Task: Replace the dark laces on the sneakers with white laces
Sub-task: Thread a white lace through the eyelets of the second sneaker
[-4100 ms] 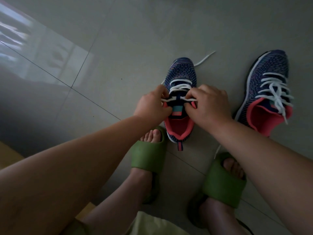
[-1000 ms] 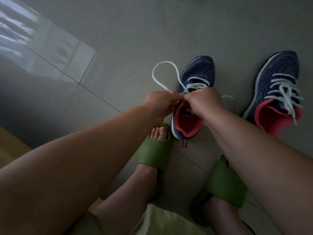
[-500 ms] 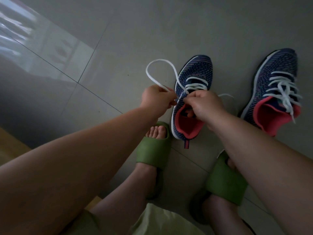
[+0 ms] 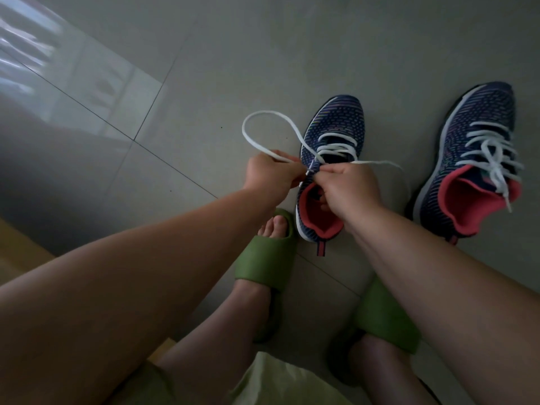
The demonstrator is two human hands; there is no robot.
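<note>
1. The white lace (image 4: 264, 119) is the thing in hand: a flat, limp cord, light and soft by the look of it. It is threaded through the lower eyelets of the near sneaker (image 4: 333, 135). One free length loops out to the left above the floor, and the other trails off to the right.
2. My judgement: the lace will sag and twist when slack, so it is best held close to its tip or just beside the eyelet it must enter. A pinch between thumb and forefinger should be enough.
3. The left hand (image 4: 270, 175) has its fingers curled and pinches the looped length where it comes back to the shoe. The right hand (image 4: 344, 185) is also curled and pinches lace at the upper eyelets on the shoe's left side. Whether it also steadies the collar, I cannot tell.
4. The near sneaker sits on the floor just beyond the person's left foot, toe pointing away. It has a dark knit upper and a pink lining. It looks soft and light, likely to shift if the lace is pulled hard.
5. The second sneaker (image 4: 479, 147) stands well apart to the right, already laced in white, its ends loose over the collar.
6. 2 green slides (image 4: 266, 260) are on the person's feet, near the camera.
7. The floor (image 4: 204, 68) is glossy grey tile, smooth and probably slippery under a shoe. The room is dim, with window light reflected at the far left.
</note>
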